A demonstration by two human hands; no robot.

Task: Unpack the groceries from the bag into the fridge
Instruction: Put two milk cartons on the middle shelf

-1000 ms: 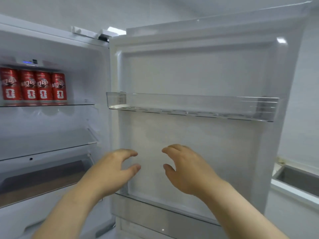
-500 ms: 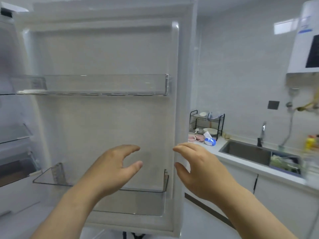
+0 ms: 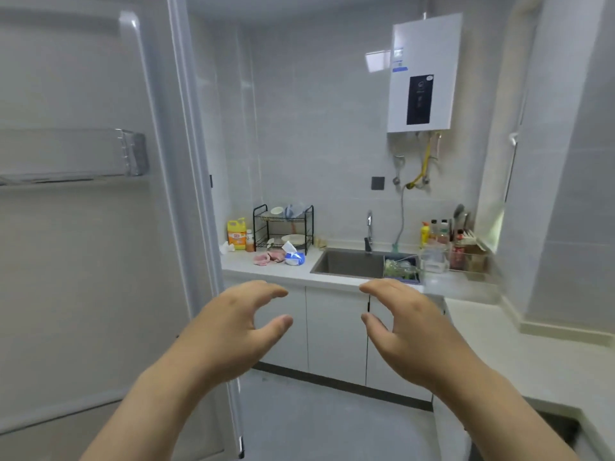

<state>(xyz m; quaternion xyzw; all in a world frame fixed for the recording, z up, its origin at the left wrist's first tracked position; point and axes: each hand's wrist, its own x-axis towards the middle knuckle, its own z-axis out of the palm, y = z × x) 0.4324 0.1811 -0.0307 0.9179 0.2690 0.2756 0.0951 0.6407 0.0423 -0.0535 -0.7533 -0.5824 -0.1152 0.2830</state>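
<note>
empty-handed between fridge and bag

the fridge door (image 3: pixel 83 261) stands open at left; the grocery bag is not in view. left hand (image 3: pixel 233 331) and right hand (image 3: pixel 409 331) hover loosely curved, grasping nothing, facing the sink (image 3: pixel 349 262). likely next: find the bag and lift an item out.

Grey tiled walls (image 3: pixel 316 128), white counter (image 3: pixel 266 272), steel sink (image 3: pixel 346 262) — boiler (image 3: pixel 422 71) above.

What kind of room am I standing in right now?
Most likely a small home kitchen: a stainless steel sink set in a white countertop, a black wire dish rack beside it, and an open white fridge door on the left.
</note>
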